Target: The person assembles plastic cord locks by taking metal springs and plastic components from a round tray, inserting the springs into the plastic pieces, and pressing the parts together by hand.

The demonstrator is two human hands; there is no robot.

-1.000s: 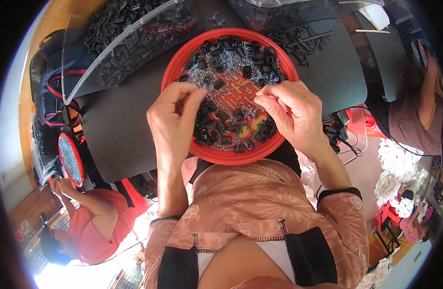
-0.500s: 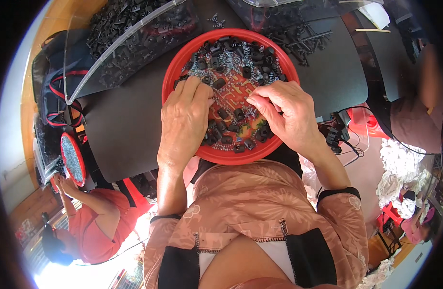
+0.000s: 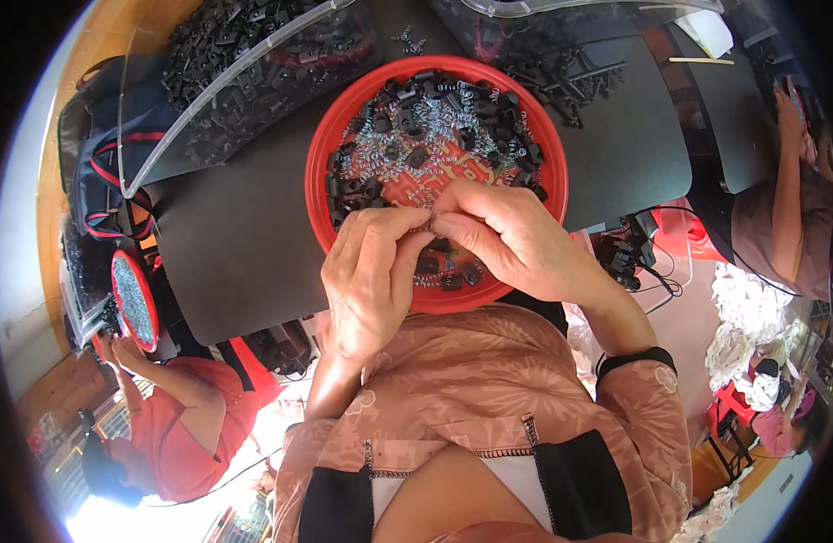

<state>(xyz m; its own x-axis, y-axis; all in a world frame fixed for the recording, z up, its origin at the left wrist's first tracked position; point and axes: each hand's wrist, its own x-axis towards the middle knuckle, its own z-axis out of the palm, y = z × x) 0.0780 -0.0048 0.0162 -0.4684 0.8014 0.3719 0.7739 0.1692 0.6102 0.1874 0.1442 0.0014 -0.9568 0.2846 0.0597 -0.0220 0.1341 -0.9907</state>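
Observation:
A round red tray (image 3: 318,172) holds many small metal springs (image 3: 441,116) and black plastic parts (image 3: 405,119). My left hand (image 3: 373,262) is over the tray's near half, thumb and fingers pinched together. Its fingertips meet those of my right hand (image 3: 502,231), which is pinched as well. Whatever lies between the fingertips is too small and covered to make out. A black part (image 3: 426,266) and a few others lie in the tray just below the joined fingers.
A clear bin (image 3: 253,81) of black parts stands at the back left. Black rod-like pieces (image 3: 566,77) lie behind the tray on the dark table (image 3: 235,244). At the left, a person in red (image 3: 195,421) works beside another red tray (image 3: 136,299). Another person (image 3: 783,226) is at the right.
Both hands have come together over the near middle of the tray, fingertips now meeting. My left hand moved right and nearer, my right hand left and nearer.

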